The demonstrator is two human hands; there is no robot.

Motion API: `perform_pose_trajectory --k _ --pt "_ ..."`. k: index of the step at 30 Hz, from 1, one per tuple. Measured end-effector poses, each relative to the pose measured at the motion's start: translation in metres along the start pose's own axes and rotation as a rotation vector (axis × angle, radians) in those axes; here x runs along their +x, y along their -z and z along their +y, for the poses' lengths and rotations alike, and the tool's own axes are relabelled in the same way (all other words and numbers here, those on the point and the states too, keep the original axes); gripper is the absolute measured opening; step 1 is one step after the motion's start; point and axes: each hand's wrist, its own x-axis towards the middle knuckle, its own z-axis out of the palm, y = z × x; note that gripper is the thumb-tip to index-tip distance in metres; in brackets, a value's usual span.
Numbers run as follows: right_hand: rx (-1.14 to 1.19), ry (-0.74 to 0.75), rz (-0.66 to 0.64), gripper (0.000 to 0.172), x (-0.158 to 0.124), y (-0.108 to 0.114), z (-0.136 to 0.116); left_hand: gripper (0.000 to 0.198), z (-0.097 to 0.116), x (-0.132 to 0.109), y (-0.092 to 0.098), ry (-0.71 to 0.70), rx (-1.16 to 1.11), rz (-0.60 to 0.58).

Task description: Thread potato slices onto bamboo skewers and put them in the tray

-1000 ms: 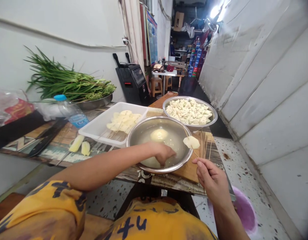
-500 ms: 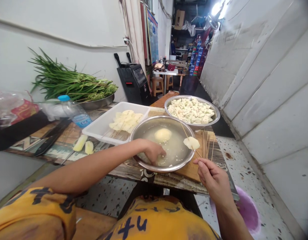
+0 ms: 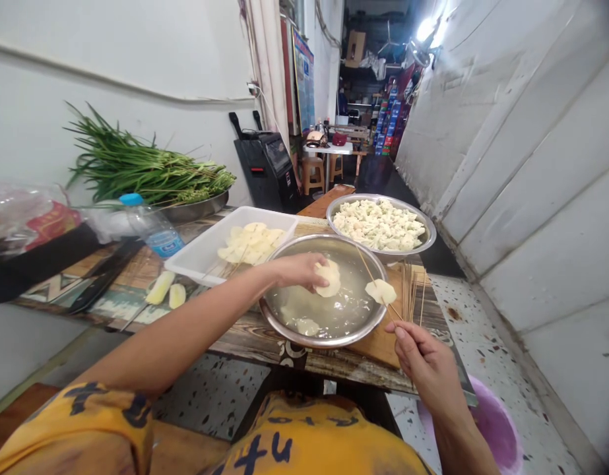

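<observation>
My left hand (image 3: 301, 269) is over the metal basin (image 3: 328, 342) of cloudy water, its fingers closed on a pale round potato slice (image 3: 330, 280). Another pale slice (image 3: 308, 326) shows in the water near the basin's front. At the basin's right side my right hand (image 3: 425, 356) pinches thin bamboo skewers (image 3: 366, 264); a potato slice (image 3: 381, 291) is threaded on them. I cannot tell exactly how many skewers it holds. More loose skewers (image 3: 410, 290) lie just beyond this hand on a wooden board (image 3: 371, 351).
A white plastic tub (image 3: 191, 262) with skewered slices stands left of the basin. Behind is a metal bowl (image 3: 430, 241) of cauliflower pieces. Further left are a water bottle (image 3: 158, 231), a knife (image 3: 94, 284), peeled pieces (image 3: 160, 287) and green chives (image 3: 146, 171). A purple tub (image 3: 497, 422) is on the floor.
My left hand has come up out of the water and now grips a potato slice. The right hand still holds its skewered slice in nearly the same place.
</observation>
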Motion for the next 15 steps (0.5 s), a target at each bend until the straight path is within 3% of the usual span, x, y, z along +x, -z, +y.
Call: perform_pose_trajectory --k 3,7,9,12,15 --pt "-0.085 0.016 -0.021 0.031 -0.001 0.001 0.000 0.043 -0.004 0.003 0.001 -0.002 0.017 0.108" --pt "-0.202 0.032 -0.065 0.031 -0.005 0.003 -0.003 0.055 -0.010 0.004 0.000 -0.035 0.004 0.144" --pt "-0.273 0.057 -0.079 0.030 -0.006 0.003 -0.005 0.057 -0.014 0.005 0.001 -0.075 0.026 0.222" --pt "-0.397 0.131 -0.090 0.027 -0.007 0.004 -0.008 0.044 -0.018 0.006 0.006 -0.088 0.207 0.404" --pt "-0.511 0.209 -0.079 0.025 -0.008 0.005 -0.012 0.025 -0.017 0.007 0.009 -0.120 0.352 0.421"
